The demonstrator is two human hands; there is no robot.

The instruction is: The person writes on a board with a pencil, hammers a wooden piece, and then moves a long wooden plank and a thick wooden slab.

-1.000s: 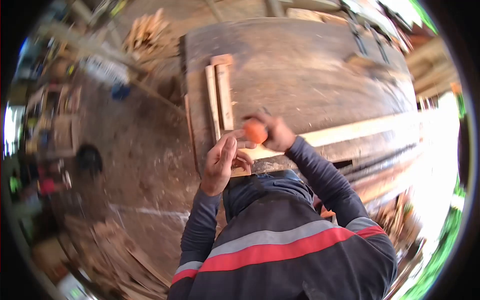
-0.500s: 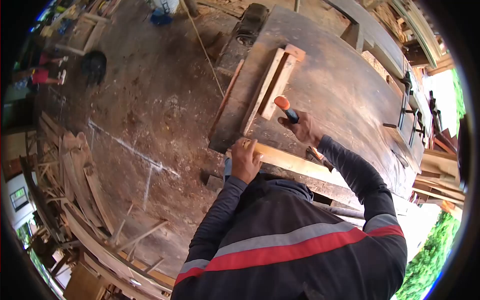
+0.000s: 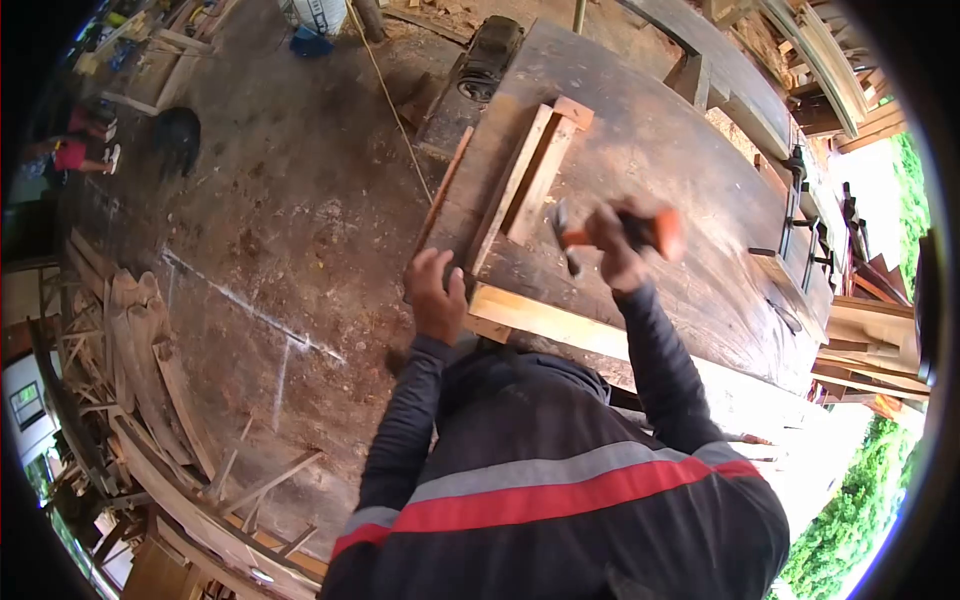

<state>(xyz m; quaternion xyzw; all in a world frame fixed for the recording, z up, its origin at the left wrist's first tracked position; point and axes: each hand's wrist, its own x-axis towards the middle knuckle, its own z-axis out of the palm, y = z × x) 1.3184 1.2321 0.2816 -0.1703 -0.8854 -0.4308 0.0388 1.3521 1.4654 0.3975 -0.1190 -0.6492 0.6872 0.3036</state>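
Note:
The orange-and-black handle of a hammer point(image 3: 565, 240) is gripped in my right hand point(image 3: 615, 250), above the wooden table point(image 3: 680, 170). The hammer's dark head points left, and the handle's orange end is blurred. My left hand point(image 3: 437, 297) rests at the table's near-left corner with its thumb apart, beside the end of a pale board point(image 3: 545, 315). That board lies along the near edge. Farther up the table is a narrow wooden frame point(image 3: 540, 180) with a reddish block point(image 3: 573, 112) at its far end.
A thin reddish strip point(image 3: 446, 185) runs along the table's left edge. Clamps point(image 3: 795, 215) stand at the right. Wood scraps point(image 3: 140, 340) are piled at the left, and a person's legs point(image 3: 90, 157) show at the upper left. A dark machine point(image 3: 488, 58) sits beyond the table.
My left hand has left the pale board's end and moved left to the table corner. In my right hand the hammer has turned, its head now to the left and its orange end to the right.

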